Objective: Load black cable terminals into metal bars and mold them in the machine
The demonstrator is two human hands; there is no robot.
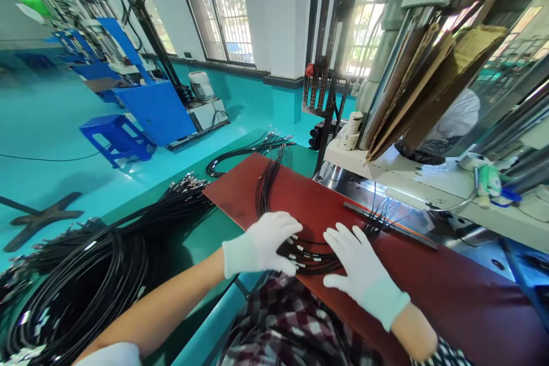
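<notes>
A bundle of thin black cables (315,263) with small white tags curves over the reddish-brown board (429,286) in front of me. My left hand (268,243), in a white glove, is at the bundle's left side, thumb apart from the fingers. At the right side, my right hand (360,269), gloved too, has its fingers spread beside the cables. Neither hand is closed round them. One end of the cables runs up to the board's far edge. Other cable ends (380,217) lie at a metal strip along the machine.
Large coils of black cable (115,274) lie on the green surface (203,240) at left, with another bundle (227,163) beyond the board. A press machine (429,183) stands at right, cardboard leaning on it. A blue stool (118,137) is on the floor.
</notes>
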